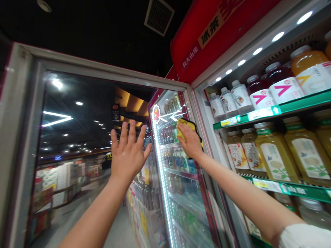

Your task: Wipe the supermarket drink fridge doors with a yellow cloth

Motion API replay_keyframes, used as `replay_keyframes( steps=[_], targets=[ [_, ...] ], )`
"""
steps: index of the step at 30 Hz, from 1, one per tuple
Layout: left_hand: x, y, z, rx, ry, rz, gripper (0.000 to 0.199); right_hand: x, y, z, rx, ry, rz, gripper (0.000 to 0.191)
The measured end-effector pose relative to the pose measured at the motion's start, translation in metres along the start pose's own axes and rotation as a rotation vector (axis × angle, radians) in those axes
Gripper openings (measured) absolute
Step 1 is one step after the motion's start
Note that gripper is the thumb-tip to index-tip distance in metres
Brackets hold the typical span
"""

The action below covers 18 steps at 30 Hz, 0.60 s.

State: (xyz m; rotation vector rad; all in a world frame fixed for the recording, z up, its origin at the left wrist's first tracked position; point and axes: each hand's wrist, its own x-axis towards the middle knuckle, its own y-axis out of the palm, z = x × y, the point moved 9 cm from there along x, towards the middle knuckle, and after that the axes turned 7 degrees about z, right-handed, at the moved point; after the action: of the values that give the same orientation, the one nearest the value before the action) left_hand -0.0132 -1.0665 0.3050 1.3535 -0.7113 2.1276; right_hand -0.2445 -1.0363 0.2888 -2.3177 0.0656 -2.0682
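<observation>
My left hand (128,154) is raised with its fingers spread flat against the glass door (81,141) of a drinks fridge, holding nothing. To its right, my right hand (190,140) presses a yellow cleaning cloth (184,124) with a dark edge on the glass, near the hinge-side frame. The fingers lie over the cloth, and part of it sticks out above and to the right of the hand. The door stands swung open, its metal frame (103,64) running across the top and down the left.
At right are the fridge shelves, with a green upper shelf edge (292,102) and several bottles such as a yellow-green one (275,152). A red fridge header (205,32) juts out above. Through the glass shows another lit drinks fridge (174,167) and a shop aisle (103,213).
</observation>
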Motion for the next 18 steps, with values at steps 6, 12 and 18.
replay_keyframes(
  steps=[6, 12, 18],
  targets=[
    [0.000, 0.000, 0.000, 0.013, -0.011, 0.021, 0.074, 0.081, 0.004, -0.024, -0.007, 0.221, -0.127, 0.055],
    [-0.001, 0.000, 0.000, 0.010, -0.004, 0.014, 0.079, 0.043, 0.010, 0.019, 0.020, -0.167, 0.070, 0.055],
    [-0.001, 0.002, -0.001, 0.031, -0.009, 0.038, 0.072, 0.070, -0.002, -0.033, 0.024, 0.246, -0.099, 0.054]
  ],
)
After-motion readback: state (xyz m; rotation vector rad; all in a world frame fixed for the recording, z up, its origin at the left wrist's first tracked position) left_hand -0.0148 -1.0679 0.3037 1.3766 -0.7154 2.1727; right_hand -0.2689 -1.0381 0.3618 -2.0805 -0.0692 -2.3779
